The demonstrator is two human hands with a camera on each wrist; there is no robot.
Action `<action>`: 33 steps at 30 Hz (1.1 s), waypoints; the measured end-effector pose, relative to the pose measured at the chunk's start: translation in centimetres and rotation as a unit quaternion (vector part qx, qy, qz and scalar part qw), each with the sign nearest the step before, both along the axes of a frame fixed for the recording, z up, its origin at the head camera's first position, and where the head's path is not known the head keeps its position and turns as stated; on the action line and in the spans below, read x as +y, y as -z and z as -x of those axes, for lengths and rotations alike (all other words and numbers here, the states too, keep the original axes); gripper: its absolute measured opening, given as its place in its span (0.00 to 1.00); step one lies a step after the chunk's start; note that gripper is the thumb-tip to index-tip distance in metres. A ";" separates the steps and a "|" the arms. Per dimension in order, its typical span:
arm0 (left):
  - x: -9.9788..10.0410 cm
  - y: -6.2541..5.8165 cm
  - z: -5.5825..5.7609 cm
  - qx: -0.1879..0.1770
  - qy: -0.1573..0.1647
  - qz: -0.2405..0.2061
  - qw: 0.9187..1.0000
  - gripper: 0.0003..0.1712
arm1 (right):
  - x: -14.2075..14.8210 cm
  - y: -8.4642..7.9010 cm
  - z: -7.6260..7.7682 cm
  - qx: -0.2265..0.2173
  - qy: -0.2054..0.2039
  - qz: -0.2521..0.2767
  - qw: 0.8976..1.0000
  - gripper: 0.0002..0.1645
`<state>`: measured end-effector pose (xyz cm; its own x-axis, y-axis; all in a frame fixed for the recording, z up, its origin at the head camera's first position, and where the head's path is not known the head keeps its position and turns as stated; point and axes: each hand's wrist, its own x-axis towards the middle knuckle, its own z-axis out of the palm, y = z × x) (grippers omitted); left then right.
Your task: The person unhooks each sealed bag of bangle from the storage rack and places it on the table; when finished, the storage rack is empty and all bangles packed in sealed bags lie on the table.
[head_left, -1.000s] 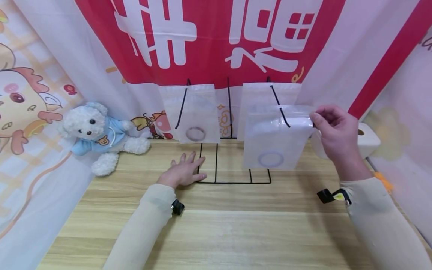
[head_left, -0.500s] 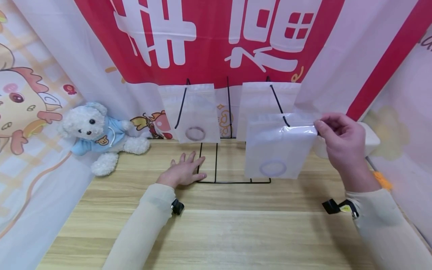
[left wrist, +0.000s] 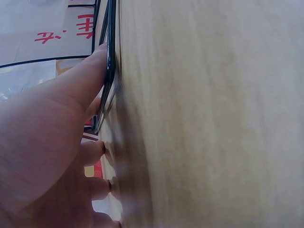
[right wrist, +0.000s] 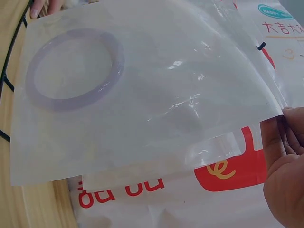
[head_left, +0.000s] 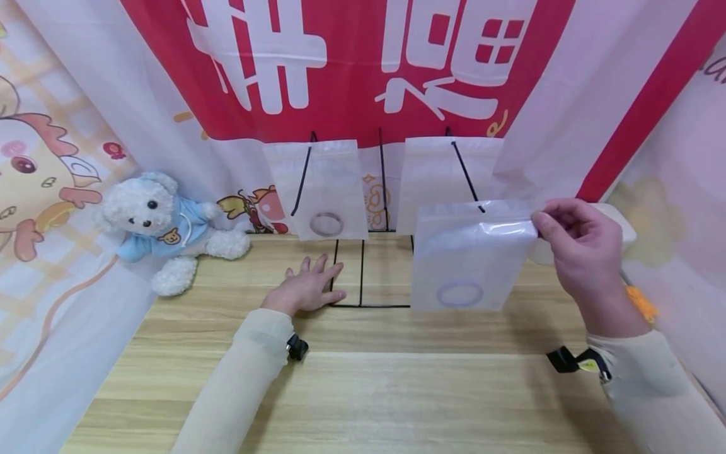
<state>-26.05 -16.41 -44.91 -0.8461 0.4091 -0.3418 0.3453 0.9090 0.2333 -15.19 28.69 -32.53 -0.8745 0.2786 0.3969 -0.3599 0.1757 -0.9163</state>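
Observation:
My right hand [head_left: 584, 252] pinches the upper right corner of a translucent plastic bag [head_left: 473, 252] between thumb and finger. A pale purple ring, bangle-like [right wrist: 116, 61], lies inside near the bag's bottom. The black tip of the right hook [head_left: 481, 207] shows at the bag's top edge. Another bag [head_left: 448, 167] hangs behind it on that hook. On the left hook hangs a bag [head_left: 343, 189] with a darker ring [head_left: 326, 224]. My left hand [head_left: 309, 287] rests on the table with fingers spread, its thumb against the base of the black wire rack [head_left: 386, 306].
The rack stands on a wood-grain table [head_left: 363, 391] before a red and white printed cloth [head_left: 351, 94]. A white plush bear in blue [head_left: 164, 221] sits at the left. A white box [head_left: 615, 221] is partly hidden behind my right hand, near an orange item [head_left: 641, 304].
My right hand has drawn the front bag down and toward me along the hook, to the hook's tip. My left hand has stayed on the rack's base.

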 end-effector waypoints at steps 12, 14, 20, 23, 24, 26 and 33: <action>-0.3 0.9 0.7 -0.016 -0.004 -0.017 1.000 0.49 | -0.3 0.1 -1.1 0.041 -0.015 0.045 0.998 0.11; -0.6 1.6 1.1 -0.014 -0.005 -0.022 1.000 0.50 | -0.2 0.2 -1.3 0.044 -0.019 0.046 0.998 0.11; -1.0 2.6 1.7 -0.007 -0.001 -0.024 1.000 0.52 | 0.6 0.3 -2.6 0.027 -0.018 0.054 0.998 0.10; -0.6 1.4 1.0 -0.013 -0.002 -0.022 1.000 0.50 | 1.4 0.5 -3.6 0.005 -0.007 0.059 0.998 0.10; -0.5 1.0 0.7 -0.013 -0.004 -0.020 1.000 0.49 | 1.6 0.7 -3.9 0.001 0.001 0.064 0.998 0.09; -0.3 0.4 0.3 -0.009 -0.002 -0.014 1.000 0.48 | 2.2 1.0 -4.6 -0.006 0.012 0.066 0.998 0.10; -0.1 -0.1 -0.2 0.004 -0.001 -0.003 1.000 0.46 | 4.6 2.5 -6.5 -0.002 -0.006 0.151 0.989 0.12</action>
